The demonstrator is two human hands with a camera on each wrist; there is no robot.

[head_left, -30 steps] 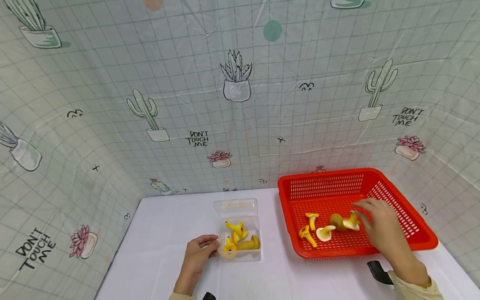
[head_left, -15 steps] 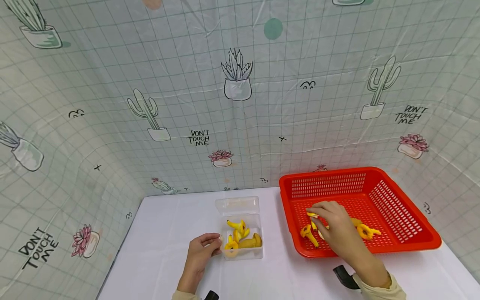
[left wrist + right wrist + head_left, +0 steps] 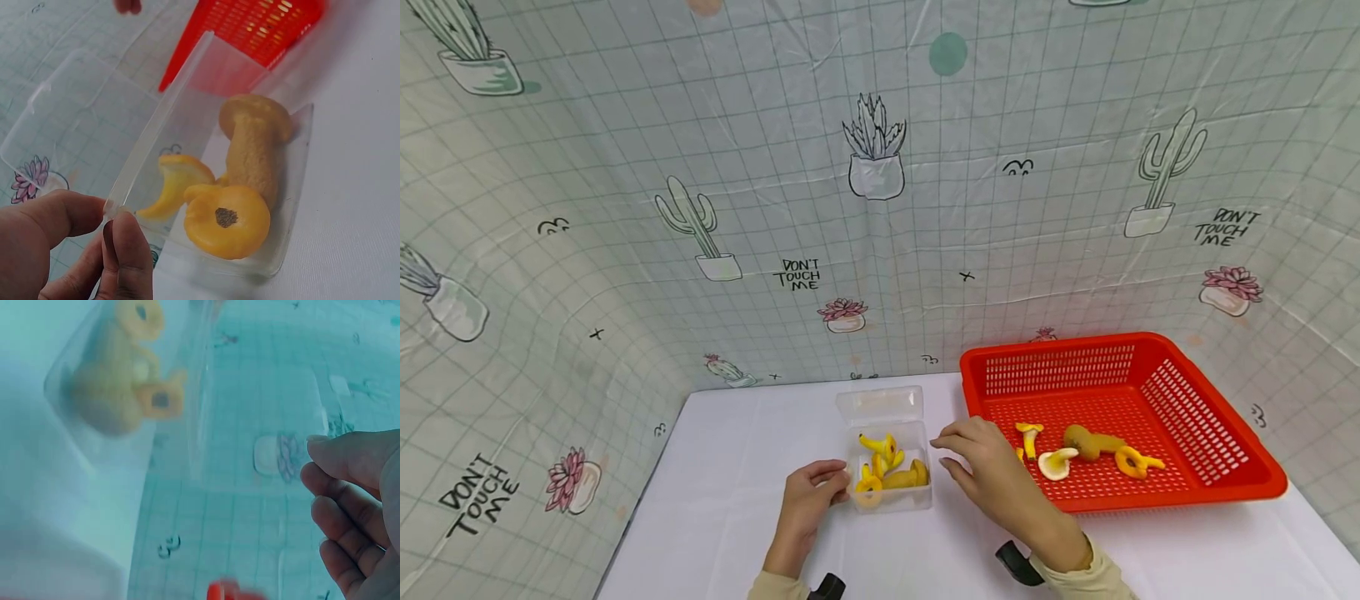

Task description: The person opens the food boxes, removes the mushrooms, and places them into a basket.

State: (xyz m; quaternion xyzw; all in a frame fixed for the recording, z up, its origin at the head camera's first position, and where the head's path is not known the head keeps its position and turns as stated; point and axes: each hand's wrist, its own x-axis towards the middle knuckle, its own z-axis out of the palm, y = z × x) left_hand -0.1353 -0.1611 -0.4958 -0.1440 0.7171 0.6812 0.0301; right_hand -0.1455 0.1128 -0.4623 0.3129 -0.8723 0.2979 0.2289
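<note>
A clear plastic box (image 3: 891, 500) with its lid (image 3: 880, 403) hinged back holds several mushrooms: yellow chanterelle-like ones (image 3: 877, 445) and a brown thick-stemmed one (image 3: 907, 477). My left hand (image 3: 811, 504) pinches the box's left rim between thumb and fingers, seen closely in the left wrist view. Between the box and the red basket, my right hand (image 3: 988, 473) hovers with thumb and fingers apart. The right wrist view shows no object in that right hand (image 3: 356, 500). In the basket (image 3: 1217, 492) lie a pale-capped mushroom (image 3: 1055, 465), a brown one (image 3: 1081, 442) and yellow ones (image 3: 1138, 462).
The box and basket stand on a white table (image 3: 722, 450). A grid-patterned cloth (image 3: 790, 208) with printed potted plants hangs close behind and at the sides. The right forearm crosses the basket's front left corner, hiding part of a yellow mushroom there.
My right hand has moved left, from over the mushrooms in the basket to beside the box. My left hand keeps its pinch on the rim; the box has shifted slightly.
</note>
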